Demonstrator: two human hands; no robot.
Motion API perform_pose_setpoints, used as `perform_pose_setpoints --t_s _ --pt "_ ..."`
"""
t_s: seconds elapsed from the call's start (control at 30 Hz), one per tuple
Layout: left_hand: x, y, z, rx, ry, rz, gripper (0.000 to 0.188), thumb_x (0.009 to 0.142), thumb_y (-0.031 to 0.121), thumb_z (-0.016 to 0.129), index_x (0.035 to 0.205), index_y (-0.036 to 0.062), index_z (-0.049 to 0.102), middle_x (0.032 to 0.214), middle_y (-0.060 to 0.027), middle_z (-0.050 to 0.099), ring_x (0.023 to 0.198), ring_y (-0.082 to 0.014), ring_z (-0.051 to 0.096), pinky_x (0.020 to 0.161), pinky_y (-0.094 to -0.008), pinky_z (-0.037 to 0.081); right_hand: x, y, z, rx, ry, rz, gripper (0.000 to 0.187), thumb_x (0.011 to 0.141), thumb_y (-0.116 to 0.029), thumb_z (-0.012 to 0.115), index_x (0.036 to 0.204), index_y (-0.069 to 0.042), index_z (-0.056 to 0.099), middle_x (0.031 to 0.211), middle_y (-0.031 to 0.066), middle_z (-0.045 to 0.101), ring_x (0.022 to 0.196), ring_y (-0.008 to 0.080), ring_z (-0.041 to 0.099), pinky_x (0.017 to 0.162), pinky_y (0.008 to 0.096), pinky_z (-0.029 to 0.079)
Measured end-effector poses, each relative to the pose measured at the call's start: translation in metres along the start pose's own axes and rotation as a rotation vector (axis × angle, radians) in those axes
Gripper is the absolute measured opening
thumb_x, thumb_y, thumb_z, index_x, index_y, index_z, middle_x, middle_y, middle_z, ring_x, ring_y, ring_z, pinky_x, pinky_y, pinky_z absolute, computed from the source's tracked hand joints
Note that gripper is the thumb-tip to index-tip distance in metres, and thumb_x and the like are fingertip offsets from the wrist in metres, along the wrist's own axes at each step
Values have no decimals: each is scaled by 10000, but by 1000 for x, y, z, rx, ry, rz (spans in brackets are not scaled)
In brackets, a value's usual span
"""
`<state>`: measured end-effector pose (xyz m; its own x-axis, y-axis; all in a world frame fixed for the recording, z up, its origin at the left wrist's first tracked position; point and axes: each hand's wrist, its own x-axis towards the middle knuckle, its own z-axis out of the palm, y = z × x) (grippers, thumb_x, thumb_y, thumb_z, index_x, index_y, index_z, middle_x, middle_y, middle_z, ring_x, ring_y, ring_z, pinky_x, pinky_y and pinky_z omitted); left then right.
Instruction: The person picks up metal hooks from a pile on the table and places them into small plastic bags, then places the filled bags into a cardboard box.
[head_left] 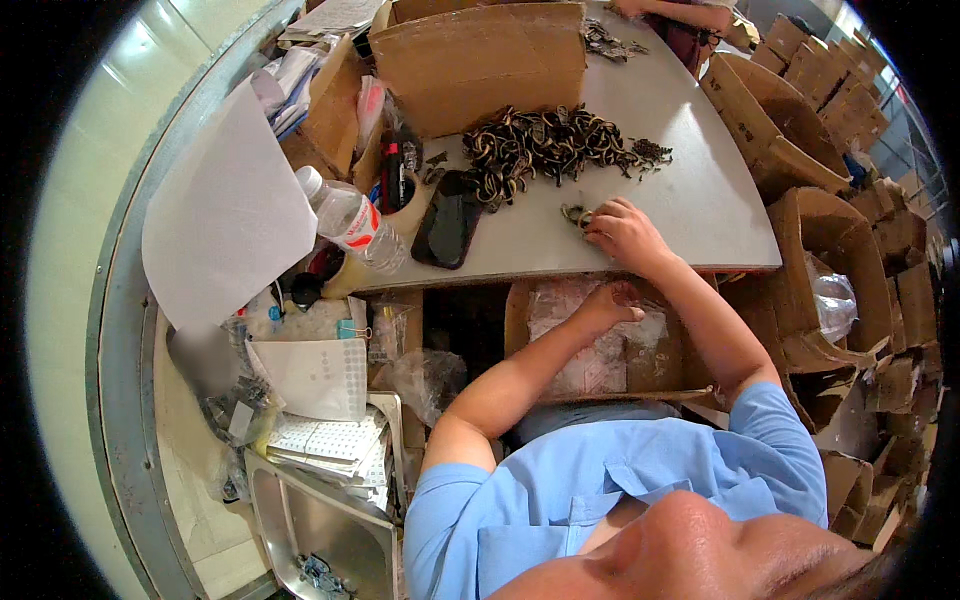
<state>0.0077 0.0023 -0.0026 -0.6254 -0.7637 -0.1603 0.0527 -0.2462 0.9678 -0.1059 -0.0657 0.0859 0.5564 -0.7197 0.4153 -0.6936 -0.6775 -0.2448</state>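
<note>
On the grey table my right hand [625, 232] has its fingers bent together at a small dark and brass-coloured ring-shaped piece [575, 214], which sticks out by the fingertips. Lower and nearer my body, my left hand [605, 308] hangs over an open cardboard box [517, 325] with clear plastic bags [570, 355] in it. Its fingers are curled, and what they hold, if anything, does not show. Beyond my right hand lies a heap of similar black and brass ring pieces [540, 145], with tiny dark parts [650, 153] at its right end.
Left of the heap are a black phone [447, 222], a clear plastic bottle [360, 228] and a roll of tape [408, 210]. A cardboard box [480, 70] stands behind the heap. Another person's arm [690, 14] reaches in at the far edge. Open cartons [780, 125] line the right.
</note>
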Motion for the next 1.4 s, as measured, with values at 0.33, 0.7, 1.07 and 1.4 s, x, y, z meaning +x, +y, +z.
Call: perform_pose_setpoints --t_s 0.33,0.7,1.07,1.4 --pt "-4 2 1 -207 -6 -18 362 716 123 710 1022 27 541 942 -56 572 870 -126 542 755 -258 458 -32 -4 -26 107 23 101 203 720 -147 689 865 -49 586 944 106 578 939 306 526 797 391 444" --pt "-6 8 0 -33 -59 -27 444 722 147 731 1091 18 520 937 -34 546 861 -120 518 772 -259 443 -42 0 -24 721 315 551 110 782 -46 662 853 9 599 741 64 624 639 139 595 600 276 492" --pt "-10 21 2 45 1 263 384 739 138 717 1052 31 522 937 -53 610 835 -111 553 726 -277 467 -102 -13 -50 1013 -222 578 136 779 39 616 910 20 646 777 54 635 712 100 580 670 247 483" --pt "-21 38 7 310 -100 227 550 753 79 654 1229 24 383 1112 -110 518 1059 -197 509 906 -323 412 -100 -36 -47 590 -202 308 231 655 -69 707 886 -63 694 952 108 546 889 260 547 789 329 467"
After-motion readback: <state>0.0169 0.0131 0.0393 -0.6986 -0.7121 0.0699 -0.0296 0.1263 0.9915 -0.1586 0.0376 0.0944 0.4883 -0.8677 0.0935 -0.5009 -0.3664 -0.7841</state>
